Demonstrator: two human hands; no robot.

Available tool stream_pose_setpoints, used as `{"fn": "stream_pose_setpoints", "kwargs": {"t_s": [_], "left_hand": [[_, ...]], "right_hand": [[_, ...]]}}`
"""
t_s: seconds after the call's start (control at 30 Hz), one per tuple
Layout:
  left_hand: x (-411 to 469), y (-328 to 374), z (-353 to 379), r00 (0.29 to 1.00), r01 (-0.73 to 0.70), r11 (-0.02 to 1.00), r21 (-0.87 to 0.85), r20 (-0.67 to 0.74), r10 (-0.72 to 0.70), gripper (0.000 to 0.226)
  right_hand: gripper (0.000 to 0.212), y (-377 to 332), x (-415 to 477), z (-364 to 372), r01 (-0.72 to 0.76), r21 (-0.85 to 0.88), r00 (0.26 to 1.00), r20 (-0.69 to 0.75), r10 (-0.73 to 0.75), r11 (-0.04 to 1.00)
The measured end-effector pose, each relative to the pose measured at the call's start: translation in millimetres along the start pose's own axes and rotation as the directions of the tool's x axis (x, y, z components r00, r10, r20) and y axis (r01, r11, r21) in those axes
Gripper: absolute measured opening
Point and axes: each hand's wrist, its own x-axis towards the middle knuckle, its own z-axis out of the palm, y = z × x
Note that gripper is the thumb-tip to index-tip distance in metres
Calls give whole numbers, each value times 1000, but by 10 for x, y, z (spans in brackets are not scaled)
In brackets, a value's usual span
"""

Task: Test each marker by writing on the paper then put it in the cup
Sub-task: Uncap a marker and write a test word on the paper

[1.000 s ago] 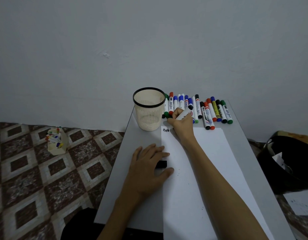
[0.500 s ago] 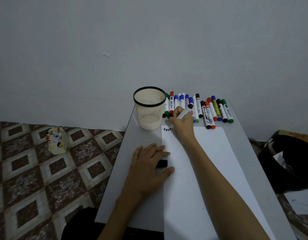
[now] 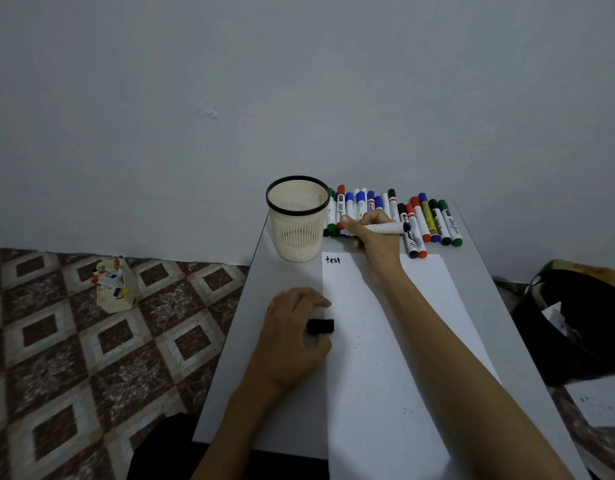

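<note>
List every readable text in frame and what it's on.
"test": handwritten in black at the top left corner of the paper.
Printed labels on the barrels of the markers lined up behind the paper: too small and blurred to read.
Nothing else legible.
</note>
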Motion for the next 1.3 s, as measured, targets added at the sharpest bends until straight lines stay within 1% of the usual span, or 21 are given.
{"fn": "stream_pose_setpoints", "kwargs": {"t_s": [0.03,0.1,0.17,0.23,0.3,0.43,0.57,0.7,0.77,0.83,0.9,0.97,1.03,1.07,1.13,1.23,1.3], "left_hand": [[6,-7,8,1000,0,1000,-3,-12,0,34],[14,-8,24,1000,-3,1000,-5,-24,3,25],[19,-1,15,999,-14,999,-33,-44,13,23],[6,35,-29,998,18,991,-132,-65,-27,25],[-7,71,-78,996,50,975,-217,-64,-65,26],[-11,82,-130,994,78,953,-293,-47,-96,27],[-20,92,-144,995,70,963,-259,-52,-87,27],[-20,112,-147,997,57,971,-233,-45,-69,27],[-22,116,-148,998,44,966,-254,-30,-54,28],[-22,123,-164,998,46,950,-310,-36,-60,27],[-21,114,-195,991,74,911,-405,-77,-114,24],[-19,118,-242,978,115,845,-522,-89,-188,24],[-19,130,-274,973,134,796,-591,-76,-220,24],[-20,133,-280,970,142,780,-609,-70,-231,24],[-22,136,-277,965,161,767,-621,-64,-254,24],[-25,119,-259,965,172,787,-592,-60,-256,24],[-22,93,-258,967,168,806,-568,-64,-247,22]], "right_hand": [[18,-59,-39,-25,-1,2,1000,27,1,1000],[11,-186,-156,-86,-44,83,997,68,39,996],[14,-261,-298,-163,-67,120,998,29,64,991],[16,-271,-465,-239,-48,89,998,-28,51,995],[21,-250,-621,-287,-53,96,997,-49,58,994],[29,-234,-856,-269,-122,162,989,-67,134,979],[31,-178,-965,-266,-137,182,988,-43,148,974],[31,-126,-1006,-262,-133,118,990,-24,136,984],[30,-112,-1030,-240,-132,94,991,42,129,987],[24,-112,-1052,-234,-146,71,977,166,133,987],[13,-135,-1059,-252,-199,62,941,292,173,978],[2,-185,-1053,-282,-254,51,899,381,216,966],[6,-256,-1035,-310,-250,-33,879,411,241,968],[7,-298,-1022,-325,-220,-104,879,411,243,970],[10,-379,-996,-365,-113,-279,880,417,226,954],[16,-385,-975,-402,45,-511,857,462,230,859],[17,-310,-1004,-383,137,-570,842,498,207,810]]}}
